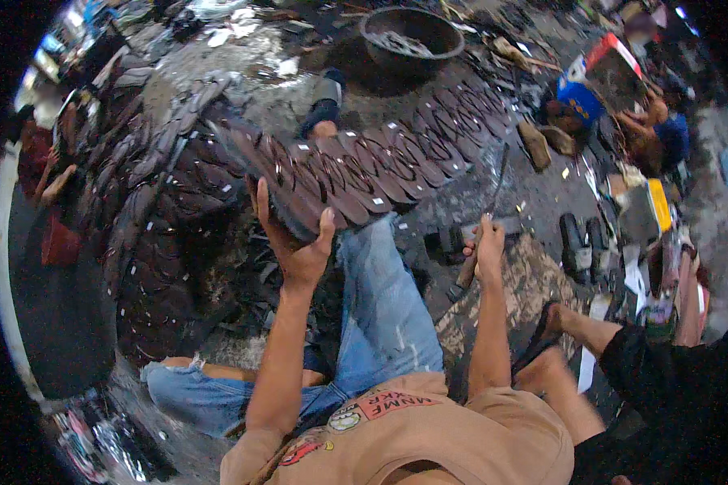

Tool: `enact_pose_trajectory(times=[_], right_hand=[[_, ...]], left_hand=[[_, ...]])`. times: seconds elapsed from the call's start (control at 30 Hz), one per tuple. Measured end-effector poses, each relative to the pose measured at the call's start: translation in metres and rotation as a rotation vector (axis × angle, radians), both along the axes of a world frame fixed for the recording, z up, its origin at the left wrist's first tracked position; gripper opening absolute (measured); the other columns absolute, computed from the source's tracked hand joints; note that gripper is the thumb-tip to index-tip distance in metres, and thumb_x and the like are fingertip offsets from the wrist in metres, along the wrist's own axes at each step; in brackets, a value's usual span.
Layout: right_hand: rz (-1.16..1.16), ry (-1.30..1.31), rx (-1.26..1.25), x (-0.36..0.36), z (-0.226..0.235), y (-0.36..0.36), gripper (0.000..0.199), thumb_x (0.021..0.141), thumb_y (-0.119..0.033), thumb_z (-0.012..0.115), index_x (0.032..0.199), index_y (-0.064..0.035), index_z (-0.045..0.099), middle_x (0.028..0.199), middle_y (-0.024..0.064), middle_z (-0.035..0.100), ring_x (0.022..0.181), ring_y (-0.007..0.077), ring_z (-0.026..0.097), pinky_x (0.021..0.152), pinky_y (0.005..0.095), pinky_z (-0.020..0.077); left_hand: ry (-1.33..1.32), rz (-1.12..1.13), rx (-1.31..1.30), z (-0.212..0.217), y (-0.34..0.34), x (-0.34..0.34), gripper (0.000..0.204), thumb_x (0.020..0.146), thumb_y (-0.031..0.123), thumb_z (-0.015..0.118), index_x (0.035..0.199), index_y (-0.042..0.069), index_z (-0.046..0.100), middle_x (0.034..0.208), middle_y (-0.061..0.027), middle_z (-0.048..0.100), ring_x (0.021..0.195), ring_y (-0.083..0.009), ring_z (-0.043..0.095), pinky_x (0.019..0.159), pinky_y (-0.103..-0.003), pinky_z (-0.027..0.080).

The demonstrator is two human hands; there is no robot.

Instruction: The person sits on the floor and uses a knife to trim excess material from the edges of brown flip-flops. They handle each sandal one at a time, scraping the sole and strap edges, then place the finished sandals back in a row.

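Observation:
A long row of dark brown sandals, stacked on edge with their straps showing, stretches from my left hand to the far right. My left hand is closed around the near left end of that row, thumb on one side and fingers on the other. In my right hand is a knife, its long thin blade pointing up and away and its handle slanting down below my fist. The blade is apart from the sandals, just right of the row. Beneath the right hand lies a worn, mottled board.
More brown sandals are heaped on the left. A large dark basin stands at the back. Shoe lasts and a black sandal pair lie to the right. Another person's foot is close by on the right; others sit farther off.

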State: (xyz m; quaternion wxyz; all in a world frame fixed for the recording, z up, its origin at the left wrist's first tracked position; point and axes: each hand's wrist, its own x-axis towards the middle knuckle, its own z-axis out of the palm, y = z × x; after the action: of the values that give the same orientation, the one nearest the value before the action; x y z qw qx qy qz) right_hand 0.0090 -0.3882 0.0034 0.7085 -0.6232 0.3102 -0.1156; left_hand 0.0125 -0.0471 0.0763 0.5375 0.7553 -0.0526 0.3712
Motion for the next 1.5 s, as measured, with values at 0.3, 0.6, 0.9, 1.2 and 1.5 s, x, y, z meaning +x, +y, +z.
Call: enact_pose_trajectory(times=[0.3, 0.6, 0.9, 1.2, 1.5], right_hand=[[-0.002, 0.119, -0.157, -0.106, -0.065, -0.069, 0.027, 0.1, -0.026, 0.066, 0.109, -0.0008, 0.071, 0.087, 0.0079, 0.073, 0.067, 0.0158, 0.069, 0.055, 0.031, 0.0555], [-0.033, 0.24, -0.697, -0.195, -0.127, -0.142, 0.031, 0.087, -0.032, 0.079, 0.095, -0.0023, 0.079, 0.081, 0.0075, 0.074, 0.067, 0.0167, 0.067, 0.052, 0.0304, 0.0522], [0.088, 0.312, -0.543, -0.092, -0.079, -0.083, 0.034, 0.087, -0.029, 0.08, 0.095, 0.0033, 0.076, 0.08, 0.0096, 0.072, 0.076, 0.0168, 0.069, 0.073, 0.0377, 0.0568], [-0.022, 0.158, -1.253, -0.082, -0.053, -0.127, 0.037, 0.086, -0.015, 0.077, 0.123, -0.0116, 0.072, 0.118, 0.0181, 0.067, 0.103, 0.0334, 0.065, 0.09, 0.0439, 0.0509], [0.346, -0.002, -1.258, -0.147, -0.081, -0.058, 0.05, 0.087, -0.002, 0.067, 0.135, -0.0129, 0.064, 0.113, 0.0197, 0.06, 0.1, 0.0373, 0.056, 0.085, 0.0475, 0.0468]], left_hand=[[0.216, -0.143, 0.828, 0.057, -0.035, 0.045, 0.092, 0.067, 0.006, 0.074, 0.152, 0.017, 0.04, 0.162, -0.0126, 0.032, 0.145, -0.0438, 0.033, 0.12, -0.052, 0.034], [0.089, -0.164, 0.649, 0.035, 0.011, 0.034, 0.093, 0.076, 0.003, 0.062, 0.158, 0.0, 0.018, 0.162, -0.0257, 0.022, 0.151, -0.0429, 0.021, 0.125, -0.048, 0.018], [0.116, -0.081, 0.144, 0.001, -0.032, 0.031, 0.093, 0.08, 0.002, 0.061, 0.16, 0.0, 0.012, 0.163, -0.026, 0.016, 0.153, -0.0425, 0.016, 0.125, -0.049, 0.016], [0.07, 0.028, 0.344, -0.005, -0.018, 0.026, 0.089, 0.079, -0.005, 0.058, 0.159, 0.003, 0.018, 0.163, -0.0251, 0.019, 0.152, -0.0412, 0.018, 0.123, -0.05, 0.021], [0.492, 0.042, -0.339, -0.029, -0.003, 0.004, 0.06, 0.095, 0.02, 0.071, 0.144, -0.004, 0.048, 0.145, -0.0182, 0.053, 0.128, -0.032, 0.054, 0.11, -0.041, 0.04]])
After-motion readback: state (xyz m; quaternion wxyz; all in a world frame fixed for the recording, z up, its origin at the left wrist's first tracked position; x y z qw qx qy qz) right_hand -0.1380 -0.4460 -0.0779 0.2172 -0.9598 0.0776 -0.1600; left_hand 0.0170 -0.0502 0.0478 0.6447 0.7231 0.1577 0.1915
